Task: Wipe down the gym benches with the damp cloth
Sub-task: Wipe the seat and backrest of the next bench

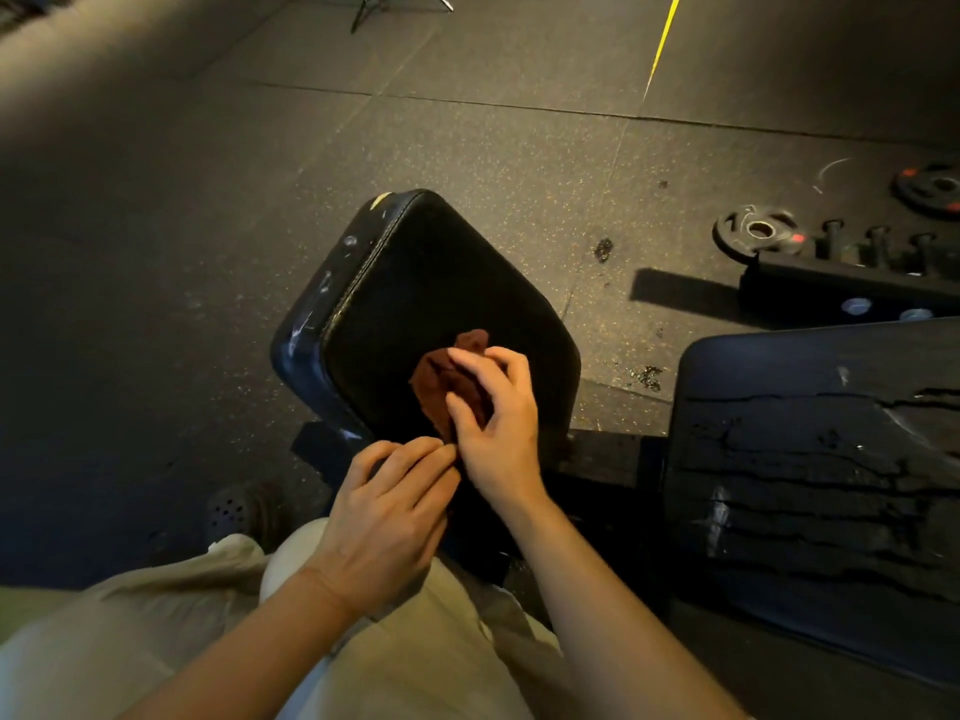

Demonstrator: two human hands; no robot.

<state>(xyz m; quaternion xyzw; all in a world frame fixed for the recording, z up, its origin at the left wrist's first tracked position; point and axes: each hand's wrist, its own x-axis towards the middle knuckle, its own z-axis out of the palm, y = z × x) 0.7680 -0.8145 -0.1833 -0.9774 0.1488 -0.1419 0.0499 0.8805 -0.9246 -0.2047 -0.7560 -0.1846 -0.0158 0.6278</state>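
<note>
Progress is being judged as early: the cloth (451, 379) is being bunched or refolded on the seat pad (415, 283), not swept across it, and no wet streaks are being seen on that pad, though the light is too dim to be sure. The cloth is being gripped by the right hand (493, 413), thumb and fingers curled round its upper folds; its near edge is being pinched by the left hand (387, 517), the two hands touching. The cloth is reading as rust-brown, crumpled, small, lying near the pad's near-right part. The pad is black, stitched along the left edge, scuffed pale on the side wall. A second bench pad (810, 459), cracked and peeling, is being left untouched to the right. Remaining, as judged: most of both surfaces.
</note>
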